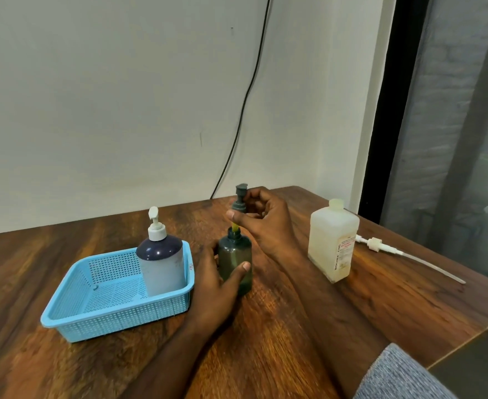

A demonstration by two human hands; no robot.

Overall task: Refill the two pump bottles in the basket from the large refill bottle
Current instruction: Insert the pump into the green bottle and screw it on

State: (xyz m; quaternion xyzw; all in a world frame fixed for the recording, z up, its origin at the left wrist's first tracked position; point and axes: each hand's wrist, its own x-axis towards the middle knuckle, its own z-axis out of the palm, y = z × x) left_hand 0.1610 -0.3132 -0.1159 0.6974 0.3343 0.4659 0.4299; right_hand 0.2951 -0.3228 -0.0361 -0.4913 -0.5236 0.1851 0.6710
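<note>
A dark green pump bottle point(235, 256) stands on the wooden table point(280, 341), just right of the blue basket point(116, 315). My left hand point(218, 286) grips its body. My right hand point(266, 223) pinches the grey pump head point(240, 198), which sits lifted above the bottle's open neck with its yellowish stem showing. A second pump bottle point(160, 257), dark-topped with a white pump, stands in the basket's far right corner. The large translucent refill bottle point(332, 240) stands to the right, its neck open.
A white pump with a long dip tube point(395, 251) lies on the table behind and right of the refill bottle. A black cable point(245, 96) runs down the wall behind. The table's right edge meets a dark window frame.
</note>
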